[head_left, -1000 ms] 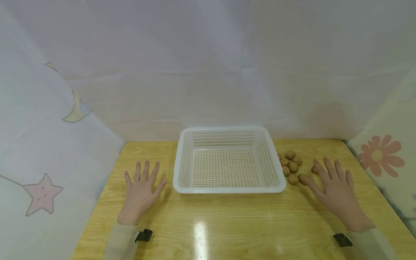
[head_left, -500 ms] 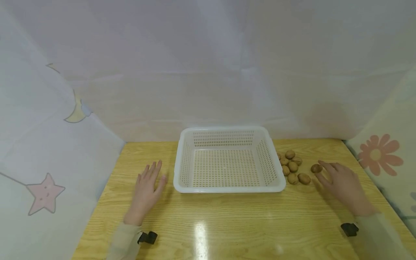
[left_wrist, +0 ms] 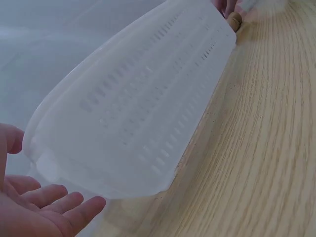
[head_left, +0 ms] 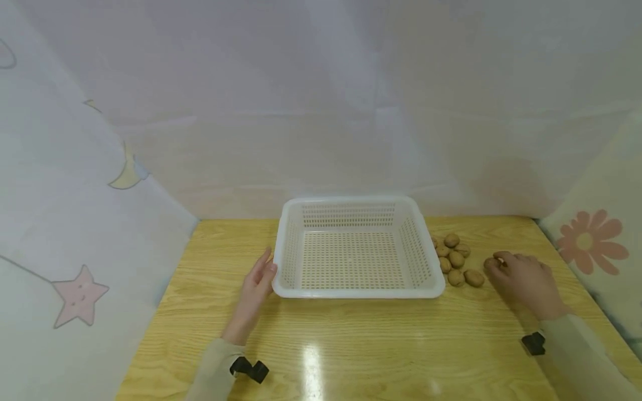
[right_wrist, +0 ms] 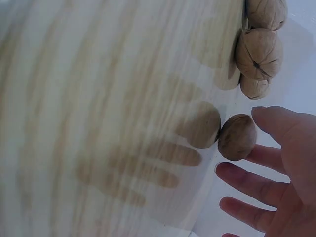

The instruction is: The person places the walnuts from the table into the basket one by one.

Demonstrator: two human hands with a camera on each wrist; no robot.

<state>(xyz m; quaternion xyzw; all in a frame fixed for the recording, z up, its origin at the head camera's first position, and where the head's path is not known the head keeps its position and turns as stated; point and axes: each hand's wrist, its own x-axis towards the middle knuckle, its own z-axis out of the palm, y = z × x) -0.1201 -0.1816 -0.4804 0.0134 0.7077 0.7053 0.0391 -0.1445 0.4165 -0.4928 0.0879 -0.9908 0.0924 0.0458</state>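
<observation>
At the far left, a pink star (head_left: pixel 80 296) and, higher up, a yellow moon (head_left: pixel 126 174) are printed on the pale cloth (head_left: pixel 321 122), which runs behind the table and along its sides. Next comes the left sleeve (head_left: pixel 217 365), with a black band (head_left: pixel 249 368) at the wrist. The left hand (head_left: pixel 254 284) is at the near left corner of the white basket (head_left: pixel 358 293) — fingers loose and extended under the rim, thumb beside it, not closed around it.

The basket stands upright in the middle, on the far part of the wooden table (head_left: pixel 376 345), its slotted floor in plain view. A bright streak of light shines on the wood in front.

Just beyond the basket's right side lies a cluster of walnuts (head_left: pixel 456 259); eight can be seen, some touching each other, the leftmost partly hidden by the basket. To their right, the right hand (head_left: pixel 526 281) bends over a lone walnut (right_wrist: pixel 238 138) on the table. Thumb and forefinger are about the nut, the other fingers part open — I cannot tell whether the nut is firmly pinched. Farther right are the right sleeve (head_left: pixel 584 345) and a red flower (head_left: pixel 592 241) on the cloth.
</observation>
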